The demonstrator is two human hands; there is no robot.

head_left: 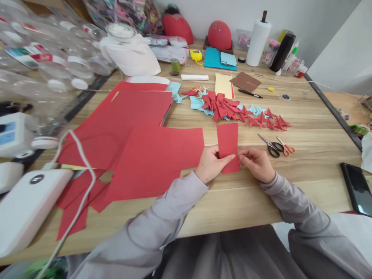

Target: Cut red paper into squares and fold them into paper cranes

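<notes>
Working from the biggest item down, we are sitting at a wooden table [235,205], where large red sheets [145,155] are overlapping on the left and a heap of folded red and blue shapes [222,106] is lying beyond our hands. Our left hand [210,164] is gripping the red paper piece [228,135], thumb lying across its lower front with the other fingers partly hidden at and behind its left side. Our right hand [257,164] is bringing thumb and forefinger together at the right edge; we are unable to tell whether paper is being caught between them. The piece is standing between the two hands, its upper part reaching clear of the grip, its lower end showing just below the left thumb. The black scissors [273,149] and the smaller orange scissors [287,150] are resting untouched beyond the right hand. Judging the step, we are apparently steadying and handling this piece; the next move, we are estimating, is calling for a firm left thumb and light, exact right fingertips along the edge, without creasing.
</notes>
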